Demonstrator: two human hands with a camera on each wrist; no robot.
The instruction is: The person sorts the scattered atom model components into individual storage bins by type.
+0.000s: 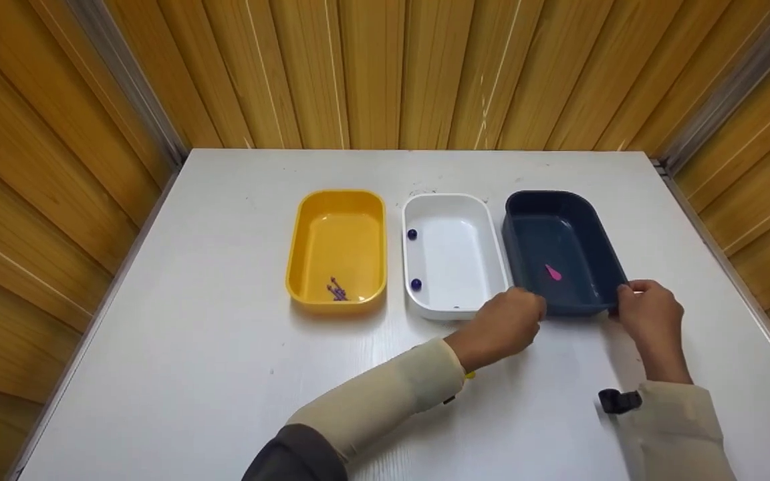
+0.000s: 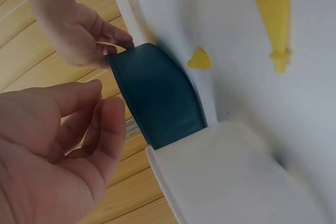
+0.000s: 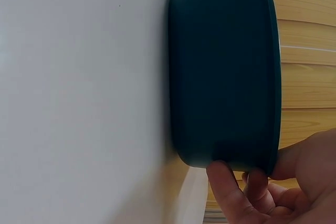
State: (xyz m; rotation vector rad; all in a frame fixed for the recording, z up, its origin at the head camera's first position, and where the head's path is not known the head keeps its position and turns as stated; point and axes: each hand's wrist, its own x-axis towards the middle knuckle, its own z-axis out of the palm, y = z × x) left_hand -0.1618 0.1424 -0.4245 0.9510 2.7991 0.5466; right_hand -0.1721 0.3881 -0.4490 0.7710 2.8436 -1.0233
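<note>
The near right corner of the dark blue tub (image 1: 562, 250) is pinched by the right hand (image 1: 649, 310). The left hand (image 1: 505, 324) is held just beside its near left corner, fingers loosely curled on nothing. A pink piece (image 1: 553, 272) is seen inside.

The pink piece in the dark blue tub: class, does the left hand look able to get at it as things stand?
Probably yes. The left hand hovers at the dark blue tub's near corner, holding nothing; the tub is open-topped, and the pink piece lies uncovered just inside. The right hand grips the opposite corner.

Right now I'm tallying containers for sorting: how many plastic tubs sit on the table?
3, in a row: yellow tub left, white tub middle, dark blue tub right, its near corner gripped by the right hand.
</note>
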